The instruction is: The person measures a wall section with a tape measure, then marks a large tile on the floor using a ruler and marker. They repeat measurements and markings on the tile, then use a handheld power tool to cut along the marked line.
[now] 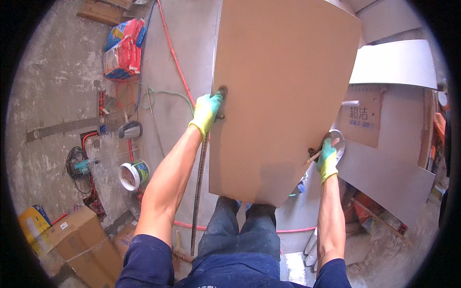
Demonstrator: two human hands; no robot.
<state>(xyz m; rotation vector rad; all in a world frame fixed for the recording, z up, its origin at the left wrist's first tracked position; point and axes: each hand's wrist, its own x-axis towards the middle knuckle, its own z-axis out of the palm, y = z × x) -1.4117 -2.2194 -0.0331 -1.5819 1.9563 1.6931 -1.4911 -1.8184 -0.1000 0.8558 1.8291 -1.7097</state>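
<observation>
A large flat brown panel [283, 91] stands out in front of my legs, its near edge close to my knees. My left hand [206, 113], in a yellow and green glove, is closed at the panel's left edge. Dark fittings, apparently parts of a handle, show on either side of its fingers. My right hand [328, 159], gloved alike, is closed at the opposite edge around a similar dark fitting. A thin wooden stick [314, 156] crosses in front of the right fingers; whether they hold it I cannot tell. Behind that hand lies a round, pale-rimmed object [340, 150].
Left on the floor are red and blue bags [126, 50], a white bucket [128, 176], a teal power tool [81, 166] and cardboard boxes [86, 245]. A red hose [173, 53] runs beyond the panel. A dark notched strip [199, 201] lies beside my left forearm. Sheets [384, 168] lean at right.
</observation>
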